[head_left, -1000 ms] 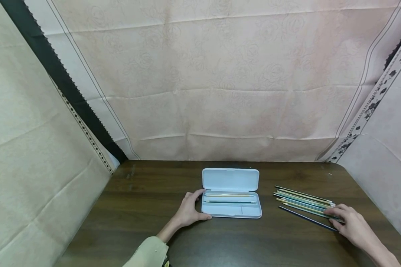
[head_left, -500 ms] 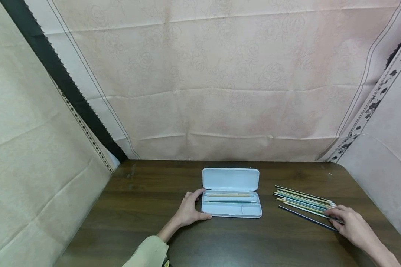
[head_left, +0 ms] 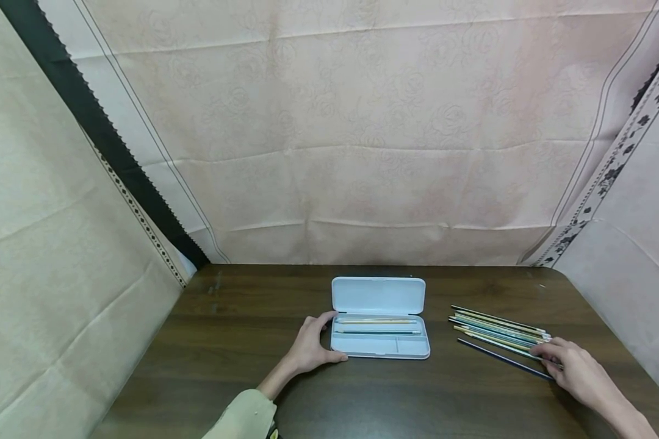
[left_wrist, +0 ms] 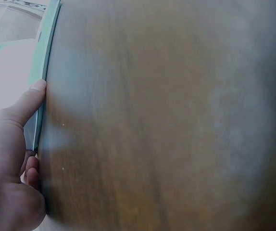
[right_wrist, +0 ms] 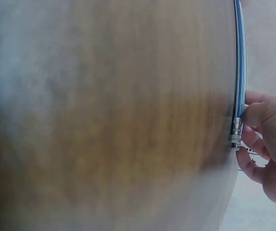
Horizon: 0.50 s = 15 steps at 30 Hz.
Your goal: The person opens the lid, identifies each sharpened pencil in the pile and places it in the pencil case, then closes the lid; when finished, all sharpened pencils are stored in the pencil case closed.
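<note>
A pale blue pencil case [head_left: 379,347] lies with its lid raised, a few pencils [head_left: 379,332] in its upper compartments. My left hand [head_left: 309,345] grips the left end of the case, thumb at the front edge, fingers at the back corner. The left wrist view has the thumb [left_wrist: 32,98] against the case's side. To the right, several pencils [head_left: 496,329] in gold, green and blue lie in a slanting bundle. My right hand [head_left: 573,366] pinches the near end of a pencil at the bundle's front. A dark blue pencil [head_left: 505,360] lies in front, its metal-banded end beside the fingers.
The brown wooden table [head_left: 241,317] carries everything. A pale patterned cloth [head_left: 362,152] hangs behind it, with more cloth on the left [head_left: 60,244] and right sides. Bare wood separates the case from the pencil bundle.
The right hand has shifted very slightly to the left at the pencil ends. The left hand and the case stay where they were.
</note>
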Each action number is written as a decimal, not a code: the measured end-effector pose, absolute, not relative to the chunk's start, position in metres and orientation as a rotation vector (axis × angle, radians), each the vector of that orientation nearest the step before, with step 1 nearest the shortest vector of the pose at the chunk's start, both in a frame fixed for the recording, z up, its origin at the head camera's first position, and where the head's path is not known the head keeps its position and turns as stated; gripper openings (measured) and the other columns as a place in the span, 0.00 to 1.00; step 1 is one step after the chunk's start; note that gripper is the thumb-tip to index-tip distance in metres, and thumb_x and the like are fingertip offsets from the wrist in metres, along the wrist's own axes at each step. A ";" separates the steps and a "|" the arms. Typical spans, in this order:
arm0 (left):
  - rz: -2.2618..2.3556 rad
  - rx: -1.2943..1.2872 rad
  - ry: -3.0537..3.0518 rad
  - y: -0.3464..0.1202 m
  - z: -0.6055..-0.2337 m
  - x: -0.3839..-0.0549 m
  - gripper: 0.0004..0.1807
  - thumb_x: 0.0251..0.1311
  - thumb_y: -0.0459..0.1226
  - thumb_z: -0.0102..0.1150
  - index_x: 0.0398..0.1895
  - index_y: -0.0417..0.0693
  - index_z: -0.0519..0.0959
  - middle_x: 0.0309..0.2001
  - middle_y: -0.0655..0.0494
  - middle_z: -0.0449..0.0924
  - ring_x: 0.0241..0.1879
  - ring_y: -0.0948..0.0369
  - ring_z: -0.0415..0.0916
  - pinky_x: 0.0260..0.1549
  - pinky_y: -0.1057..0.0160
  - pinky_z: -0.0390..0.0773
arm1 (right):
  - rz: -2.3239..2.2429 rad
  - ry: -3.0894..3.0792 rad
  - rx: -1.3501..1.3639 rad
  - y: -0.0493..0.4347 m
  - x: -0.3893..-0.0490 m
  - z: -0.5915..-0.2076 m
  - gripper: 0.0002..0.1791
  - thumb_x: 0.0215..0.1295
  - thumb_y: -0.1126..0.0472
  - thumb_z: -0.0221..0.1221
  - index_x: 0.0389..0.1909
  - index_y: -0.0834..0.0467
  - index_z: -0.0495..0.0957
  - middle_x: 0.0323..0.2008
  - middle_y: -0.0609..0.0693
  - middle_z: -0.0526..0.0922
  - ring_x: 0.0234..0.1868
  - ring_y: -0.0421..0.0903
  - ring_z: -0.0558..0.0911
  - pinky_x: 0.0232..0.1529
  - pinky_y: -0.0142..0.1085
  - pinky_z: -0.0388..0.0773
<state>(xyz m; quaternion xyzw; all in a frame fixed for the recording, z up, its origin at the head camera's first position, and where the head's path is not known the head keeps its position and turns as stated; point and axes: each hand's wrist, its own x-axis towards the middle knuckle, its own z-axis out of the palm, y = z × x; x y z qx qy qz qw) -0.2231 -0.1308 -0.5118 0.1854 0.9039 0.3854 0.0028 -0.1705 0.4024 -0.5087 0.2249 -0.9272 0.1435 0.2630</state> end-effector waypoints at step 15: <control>1.209 0.580 2.830 -0.132 -0.512 -0.224 0.50 0.46 0.51 0.80 0.72 0.48 0.66 0.55 0.45 0.68 0.53 0.53 0.66 0.48 0.49 0.71 | 0.416 -2.461 0.685 0.400 -0.176 -0.507 0.16 0.48 0.74 0.71 0.34 0.52 0.84 0.31 0.44 0.78 0.27 0.31 0.70 0.24 0.33 0.66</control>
